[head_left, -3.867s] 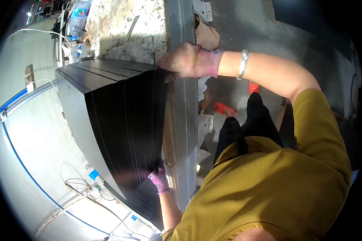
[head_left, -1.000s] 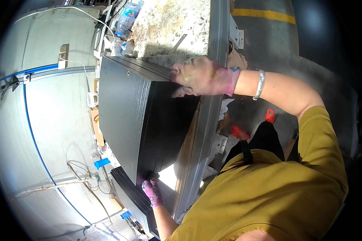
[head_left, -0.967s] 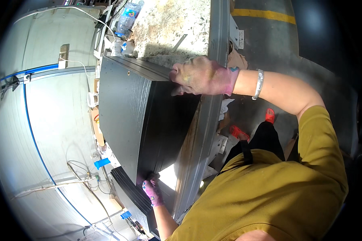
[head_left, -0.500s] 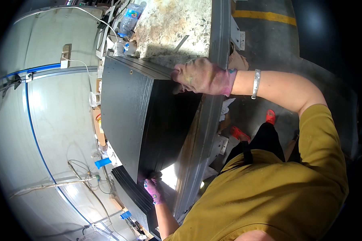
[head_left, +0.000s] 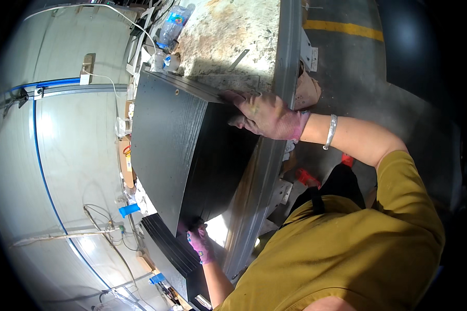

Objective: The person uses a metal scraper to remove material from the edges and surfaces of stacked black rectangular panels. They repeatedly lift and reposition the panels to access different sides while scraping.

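Fingers of your right hand clamp the far corner of the tilted black panel at one o'clock; your left hand pinches its six o'clock corner. Keep both grips firm against the bench.

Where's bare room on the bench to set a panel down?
Bare top lies beyond the tilted black panel, right of the bottle. Crowded: the wall-side edge with bottle, cables and clutter, and the near stack.
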